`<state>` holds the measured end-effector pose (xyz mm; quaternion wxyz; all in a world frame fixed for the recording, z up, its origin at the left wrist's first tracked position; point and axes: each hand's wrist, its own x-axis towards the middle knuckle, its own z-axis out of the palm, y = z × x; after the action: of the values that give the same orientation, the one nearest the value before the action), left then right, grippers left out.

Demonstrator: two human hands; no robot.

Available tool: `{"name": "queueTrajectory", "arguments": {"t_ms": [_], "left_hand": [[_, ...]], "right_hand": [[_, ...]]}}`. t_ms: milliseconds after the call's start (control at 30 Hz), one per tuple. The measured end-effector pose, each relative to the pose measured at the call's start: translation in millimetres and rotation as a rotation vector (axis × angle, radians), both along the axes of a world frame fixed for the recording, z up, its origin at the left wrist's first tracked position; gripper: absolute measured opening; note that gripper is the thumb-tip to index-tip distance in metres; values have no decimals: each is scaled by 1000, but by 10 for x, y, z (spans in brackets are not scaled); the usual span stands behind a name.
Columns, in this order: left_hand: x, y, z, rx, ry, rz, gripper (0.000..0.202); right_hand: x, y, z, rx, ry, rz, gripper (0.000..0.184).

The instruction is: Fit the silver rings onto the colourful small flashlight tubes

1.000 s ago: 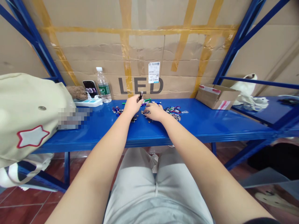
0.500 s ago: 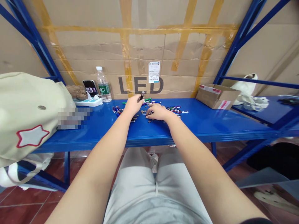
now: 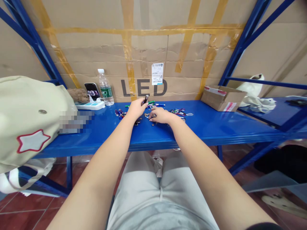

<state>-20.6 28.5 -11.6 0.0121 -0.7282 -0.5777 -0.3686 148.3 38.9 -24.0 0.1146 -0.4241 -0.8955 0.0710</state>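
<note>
Right hand (image 3: pixel 161 115) has crept slightly left, fingers spread low over loose small discs (image 3: pixel 152 119) just beneath it; left hand (image 3: pixel 136 108) pinches a small dark flashlight (image 3: pixel 145 99) upright. A slipped pinch could drop it, scattering the discs.

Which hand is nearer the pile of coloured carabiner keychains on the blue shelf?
Right. The right hand lies just beside the keychains; the left hand is farther off, past the right hand.
</note>
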Motion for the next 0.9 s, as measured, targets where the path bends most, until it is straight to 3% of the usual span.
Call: {"name": "queueTrajectory", "arguments": {"t_ms": [900], "left_hand": [[6, 12, -16, -26, 48, -13, 19]], "right_hand": [[3, -107, 57, -1, -52, -90, 19]]}}
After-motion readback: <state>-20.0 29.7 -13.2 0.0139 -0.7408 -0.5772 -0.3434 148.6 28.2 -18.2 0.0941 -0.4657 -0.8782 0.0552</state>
